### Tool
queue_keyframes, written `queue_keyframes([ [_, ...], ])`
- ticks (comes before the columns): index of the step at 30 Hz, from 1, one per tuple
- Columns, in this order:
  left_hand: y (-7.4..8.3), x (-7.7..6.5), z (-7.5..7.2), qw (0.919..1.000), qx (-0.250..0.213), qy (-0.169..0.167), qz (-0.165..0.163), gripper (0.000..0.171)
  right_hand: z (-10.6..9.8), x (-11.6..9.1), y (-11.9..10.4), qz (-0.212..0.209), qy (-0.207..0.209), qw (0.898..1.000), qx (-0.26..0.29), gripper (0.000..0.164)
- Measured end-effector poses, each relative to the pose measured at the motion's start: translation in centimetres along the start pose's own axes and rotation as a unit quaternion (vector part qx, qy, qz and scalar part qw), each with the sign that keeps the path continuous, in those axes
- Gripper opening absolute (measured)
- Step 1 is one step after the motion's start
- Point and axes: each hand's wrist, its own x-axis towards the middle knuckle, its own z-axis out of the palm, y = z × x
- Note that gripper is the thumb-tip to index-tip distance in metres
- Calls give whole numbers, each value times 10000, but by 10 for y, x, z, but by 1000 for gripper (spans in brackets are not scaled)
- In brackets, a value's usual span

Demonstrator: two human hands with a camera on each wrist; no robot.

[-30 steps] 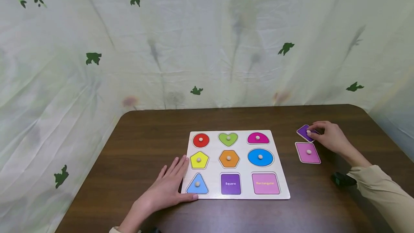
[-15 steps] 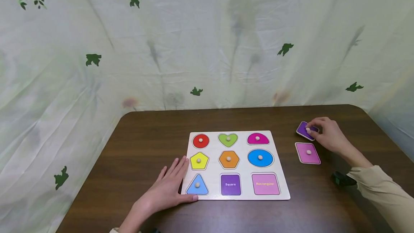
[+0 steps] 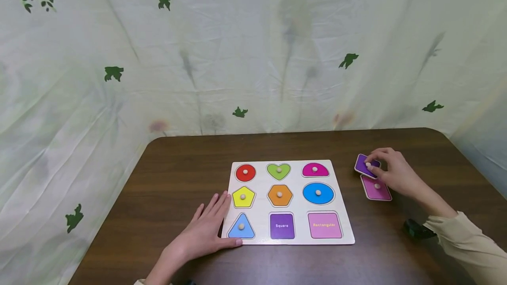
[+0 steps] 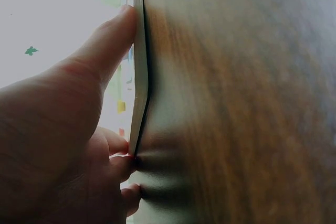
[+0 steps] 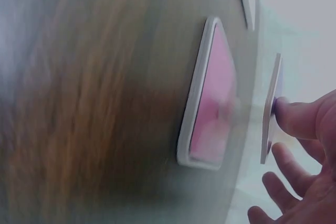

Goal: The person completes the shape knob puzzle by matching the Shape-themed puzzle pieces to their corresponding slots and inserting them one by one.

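Observation:
My right hand (image 3: 396,173) pinches the small knob of a purple square puzzle piece (image 3: 361,165) between thumb and fingertips. In the right wrist view that square piece (image 5: 270,114) is raised off the table, seen nearly edge-on. A pink rectangular puzzle piece (image 3: 374,191) with a knob lies on the table just below it, its top edge overlapped in the head view. My left hand (image 3: 203,228) rests at the left edge of the white shape puzzle board (image 3: 261,214), fingers spread along its side, thumb on the front edge.
Several knobbed pieces sit in the board, such as the red circle (image 3: 240,172) and blue oval (image 3: 310,197). Bare recesses show a printed purple square (image 3: 282,232) and pink rectangle (image 3: 325,232). The brown table (image 3: 190,157) ends at a hanging leaf-print cloth (image 3: 253,56).
My right hand has lifted the purple square piece from the table and moved it left, toward the board. My left hand and the board have stayed in place.

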Motion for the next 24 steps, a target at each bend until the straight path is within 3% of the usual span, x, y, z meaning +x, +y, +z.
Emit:
queue_keyframes([
  [15, -1, 1, 1, 10000, 84, -13, -31, 114, 12, -16, -41, -283, -290, 9965, 725, 18],
  [24, -2, 1, 2, 9999, 96, -53, -108, 115, 24, -26, -65, -730, -193, 9966, 330, 24],
])
